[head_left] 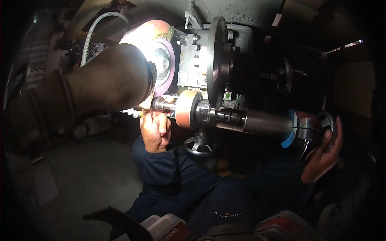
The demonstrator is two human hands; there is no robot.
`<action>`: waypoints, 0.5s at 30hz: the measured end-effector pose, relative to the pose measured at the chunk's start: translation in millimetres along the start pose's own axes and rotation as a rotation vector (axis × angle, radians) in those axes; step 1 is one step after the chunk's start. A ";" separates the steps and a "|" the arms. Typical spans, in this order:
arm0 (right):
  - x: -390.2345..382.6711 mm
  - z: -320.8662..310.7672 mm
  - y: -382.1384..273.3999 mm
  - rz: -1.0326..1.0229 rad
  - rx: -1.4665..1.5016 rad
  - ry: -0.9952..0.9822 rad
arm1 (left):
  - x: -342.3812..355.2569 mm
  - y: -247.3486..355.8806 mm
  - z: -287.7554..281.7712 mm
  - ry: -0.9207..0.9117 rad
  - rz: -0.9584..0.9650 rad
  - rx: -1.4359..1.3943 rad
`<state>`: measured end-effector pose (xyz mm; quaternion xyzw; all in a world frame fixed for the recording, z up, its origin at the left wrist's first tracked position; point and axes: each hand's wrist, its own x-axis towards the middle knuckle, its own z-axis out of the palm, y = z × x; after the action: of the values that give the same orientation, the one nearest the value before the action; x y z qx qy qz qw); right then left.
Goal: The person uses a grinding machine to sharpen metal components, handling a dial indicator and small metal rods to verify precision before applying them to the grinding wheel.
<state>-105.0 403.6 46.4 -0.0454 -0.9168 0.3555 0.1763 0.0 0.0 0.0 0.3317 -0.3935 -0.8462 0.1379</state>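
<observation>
My left hand (156, 131) is raised under the left end of a machine spindle (161, 103), its fingers curled and closed. What they hold, if anything, is too small to make out. Above them a pinkish grinding wheel (171, 76) sits under strong light. An orange-brown ring-shaped part (187, 109) is mounted on the spindle line, right of this hand. At the far right, my right hand (323, 156) grips the rim of a dark handwheel (332, 122), thumb in front and fingers behind. A thick grey cylinder (267, 121) with a blue band (290, 136) runs toward that wheel.
A large dark disc (217, 62) stands upright behind the spindle. A wide duct (108, 78) fills the upper left, below a flexible grey conduit (89, 34). Another handwheel (200, 146) hangs below the spindle, close to my legs. Farther right, a smaller handwheel (286, 76) is in shadow.
</observation>
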 end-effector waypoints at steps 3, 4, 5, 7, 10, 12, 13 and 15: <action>-5.0 0.2 3.9 -0.041 -0.011 0.066 | -5.4 1.2 9.0 -0.002 0.081 -0.029; -2.0 4.1 4.9 -0.036 -0.016 0.089 | -0.3 -0.8 12.1 -0.034 0.092 -0.055; 0.3 8.4 6.9 -0.031 -0.022 0.112 | 4.0 -1.0 14.6 -0.049 0.102 -0.061; -1.5 10.1 10.3 -0.041 -0.024 0.105 | 3.8 -2.7 16.4 -0.057 0.100 -0.088; -2.5 11.2 6.2 -0.019 -0.033 0.116 | 4.1 -2.0 14.9 -0.064 0.096 -0.099; -3.5 10.1 5.4 0.010 -0.023 0.108 | 4.9 -2.0 13.2 -0.077 0.093 -0.097; -3.7 10.1 6.4 0.010 -0.023 0.112 | 4.8 -2.0 12.3 -0.073 0.091 -0.095; -4.2 11.1 10.1 -0.023 -0.027 0.121 | 3.9 -1.9 9.8 -0.068 0.092 -0.094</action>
<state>-105.5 403.1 30.8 -0.0586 -0.9096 0.3378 0.2347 -9.4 4.9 1.4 0.2775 -0.3726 -0.8673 0.1785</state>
